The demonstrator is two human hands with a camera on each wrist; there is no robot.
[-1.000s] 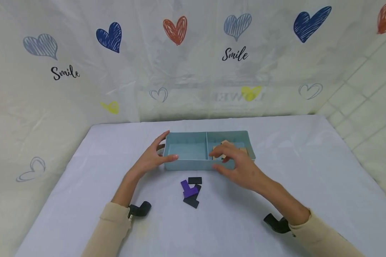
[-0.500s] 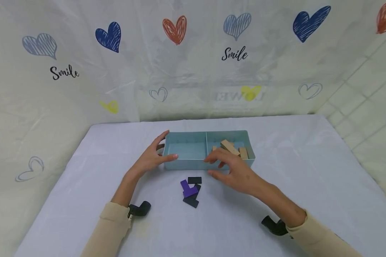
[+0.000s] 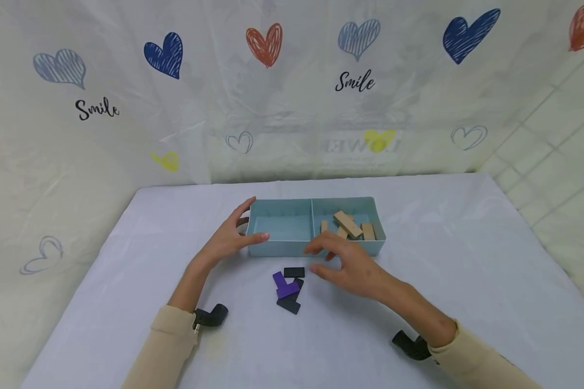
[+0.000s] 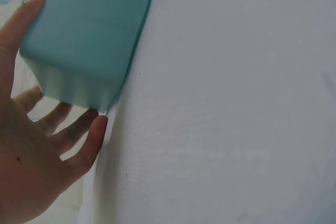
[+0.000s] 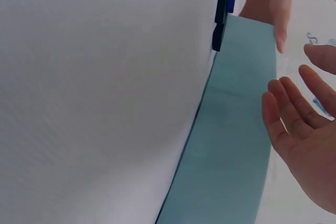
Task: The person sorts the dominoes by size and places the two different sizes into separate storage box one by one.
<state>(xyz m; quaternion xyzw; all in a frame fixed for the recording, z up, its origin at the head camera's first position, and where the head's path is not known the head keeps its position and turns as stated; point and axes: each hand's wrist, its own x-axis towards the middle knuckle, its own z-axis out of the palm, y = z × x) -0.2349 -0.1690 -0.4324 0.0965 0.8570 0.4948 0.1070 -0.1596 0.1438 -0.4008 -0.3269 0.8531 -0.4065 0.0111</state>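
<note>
Head view: right hand (image 3: 352, 267) has drawn back out of tray's right compartment, now hovering empty, fingers loosely spread, just before tray (image 3: 282, 248) near wall. Wooden blocks (image 3: 349, 225) left lying inside. Left hand (image 3: 229, 237) unchanged, open fingers braced against tray's left end. Purple and black pieces (image 3: 289, 289) lie mid-worktop, just beside right hand.

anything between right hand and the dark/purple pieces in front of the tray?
Nothing. In the head view, only bare white tablecloth lies between the right hand and the dark and purple pieces; the hand hovers just right of them, apart.
</note>
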